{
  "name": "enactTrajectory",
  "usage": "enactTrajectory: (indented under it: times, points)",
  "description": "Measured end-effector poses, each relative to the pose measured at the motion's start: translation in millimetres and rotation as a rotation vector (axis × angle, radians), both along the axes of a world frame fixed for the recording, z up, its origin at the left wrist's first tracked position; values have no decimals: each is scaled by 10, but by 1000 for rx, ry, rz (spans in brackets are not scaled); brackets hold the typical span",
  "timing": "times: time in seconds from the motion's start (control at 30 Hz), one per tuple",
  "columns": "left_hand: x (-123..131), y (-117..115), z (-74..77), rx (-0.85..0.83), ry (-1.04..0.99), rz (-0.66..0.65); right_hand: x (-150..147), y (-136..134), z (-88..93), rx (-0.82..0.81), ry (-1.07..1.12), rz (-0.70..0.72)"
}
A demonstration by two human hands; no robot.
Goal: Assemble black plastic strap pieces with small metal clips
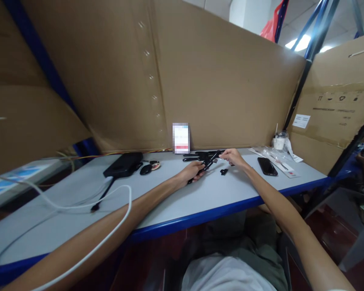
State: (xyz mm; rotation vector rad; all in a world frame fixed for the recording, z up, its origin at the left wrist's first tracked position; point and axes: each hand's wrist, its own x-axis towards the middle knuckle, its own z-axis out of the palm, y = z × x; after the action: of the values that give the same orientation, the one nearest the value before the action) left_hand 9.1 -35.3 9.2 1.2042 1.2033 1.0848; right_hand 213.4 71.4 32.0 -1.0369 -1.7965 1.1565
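The fingers of my left hand [191, 171] are closed around a long black part [211, 161], which I hold tilted just above the counter [206, 198], its upper end slanting away toward my right. The fingers of my right hand [234, 157] are bunched near that upper end; I cannot tell whether they pinch anything or touch the part. Behind it lie more black pieces [189, 159], too tangled to tell apart. A small black piece [224, 171] rests on the surface below my right hand. Beyond, an upright screen [181, 138] leans against the cardboard wall [215, 101], its display blurred. To my right lie a dark phone [267, 166] and, just past it, some clear packaging [274, 155], with a white cup [279, 142] farther back. On my left sit a black box [123, 164] and a rounded black object [145, 169] near it, and a white cable [130, 198] loops over my left forearm.
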Motion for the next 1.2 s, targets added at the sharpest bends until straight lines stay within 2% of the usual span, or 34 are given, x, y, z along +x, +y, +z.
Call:
enactTrajectory:
  times: [0.17,0.3,0.43,0.57,0.7,0.9,1.1,1.2]
  points:
    - [38,-40,16,-16,11,-30,54,-131,189,-31,116,30]
    - [207,-108,131,-22,22,-86,154,-484,239,43,218,21]
    - [435,-118,187,25,78,-167,201,-942,33,114,324,-138]
    - [540,-97,86,82,156,-258,123,-1167,-235,121,342,-322]
    - [493,-191,24,68,169,-274,46,-1205,-388,85,313,-340]
    - [443,-428,118,-12,166,-291,111,-1207,-436,79,370,-323]
    - [434,-427,124,-41,58,-216,311,-1115,-493,110,284,-429]
    - [410,-395,95,-44,13,-189,374,-1061,-508,105,199,-428]
